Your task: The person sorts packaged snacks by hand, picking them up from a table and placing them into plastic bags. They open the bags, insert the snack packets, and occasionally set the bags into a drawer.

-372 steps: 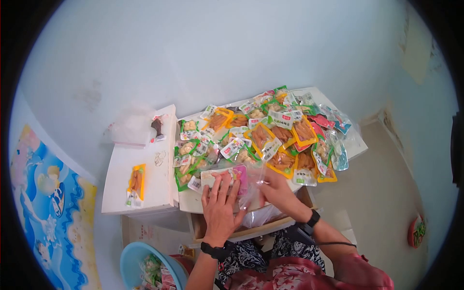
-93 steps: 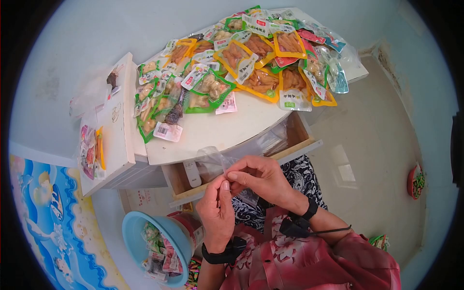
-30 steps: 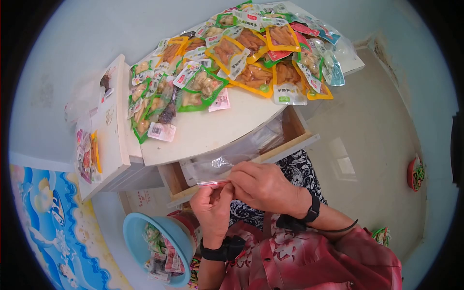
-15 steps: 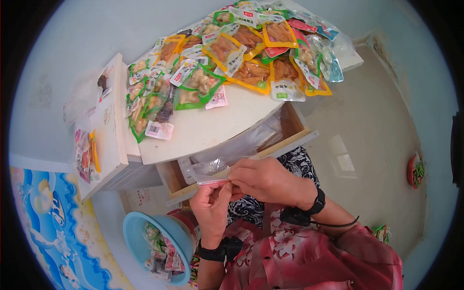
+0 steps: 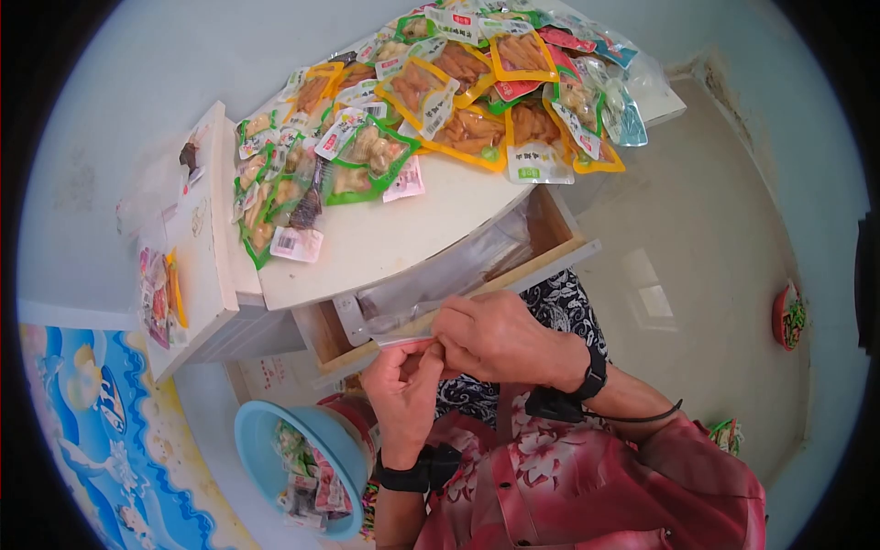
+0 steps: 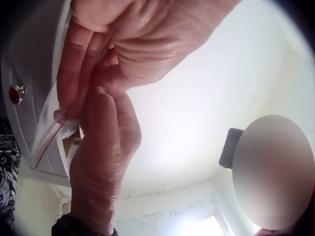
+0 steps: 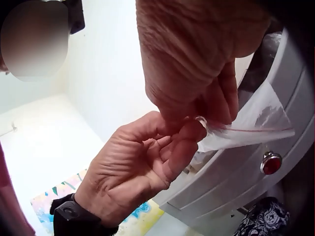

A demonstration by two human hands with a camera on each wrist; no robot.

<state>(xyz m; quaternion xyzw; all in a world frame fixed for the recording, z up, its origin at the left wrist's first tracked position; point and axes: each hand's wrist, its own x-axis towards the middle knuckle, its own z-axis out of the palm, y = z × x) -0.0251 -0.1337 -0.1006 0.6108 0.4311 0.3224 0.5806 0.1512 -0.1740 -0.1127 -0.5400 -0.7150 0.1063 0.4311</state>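
Over the open drawer, both hands hold a clear zip bag point(image 5: 396, 328) with a red line along its edge. My left hand point(image 5: 403, 394) pinches that edge between thumb and fingers. Close against it, my right hand point(image 5: 502, 337) pinches the same edge, fingertips meeting the left ones. In the left wrist view the bag point(image 6: 49, 130) hangs below the fingers, its red strip showing. The right wrist view has the bag's film point(image 7: 261, 115) spread flat in front of the drawer unit. Fingers partly hide the gripped corner.
Several food packets point(image 5: 467, 133) are heaped on the white table point(image 5: 403, 243). Beneath its front is an open wooden drawer point(image 5: 555, 229) with clear bags inside. A bagged set of packets point(image 5: 158, 298) lies on the left cabinet point(image 5: 206, 266). A blue basin point(image 5: 252, 458) holds more packets.
Earlier, the hands were on a pink-printed pack on the table; a filled bag now lies on the left cabinet. Over the last second, both hands keep pinching the new bag's edge, barely moving.
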